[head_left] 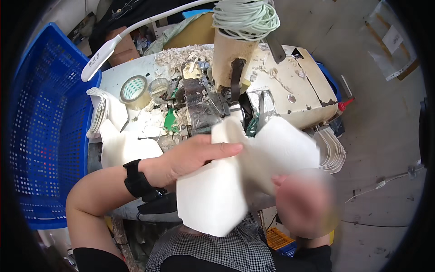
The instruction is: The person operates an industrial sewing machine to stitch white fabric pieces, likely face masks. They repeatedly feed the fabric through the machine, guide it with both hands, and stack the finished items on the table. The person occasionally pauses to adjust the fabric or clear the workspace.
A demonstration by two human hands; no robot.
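Observation:
A white cut piece of sheet material (208, 197) with two broad lobes is in front of the beige machine (290, 86). My left hand (188, 156) grips it near its narrow middle, thumb on top; the fingers beneath are hidden. The right lobe's upper edge lies close to the machine's working parts. My right hand (306, 204) is at that lobe's lower edge, with a fingertip against or just beside it. Blur smears this hand, so its grip is unclear. Beyond my left forearm lies another white piece (120, 145).
A tall blue basket (47, 136) stands left. Folded white pieces (106, 111) and a tape roll (145, 97) lie on the table; more pieces (333, 152) hang at right. Scraps (181, 55) litter the back. A lamp (102, 59) and coiled pale-green cord (247, 20) are overhead.

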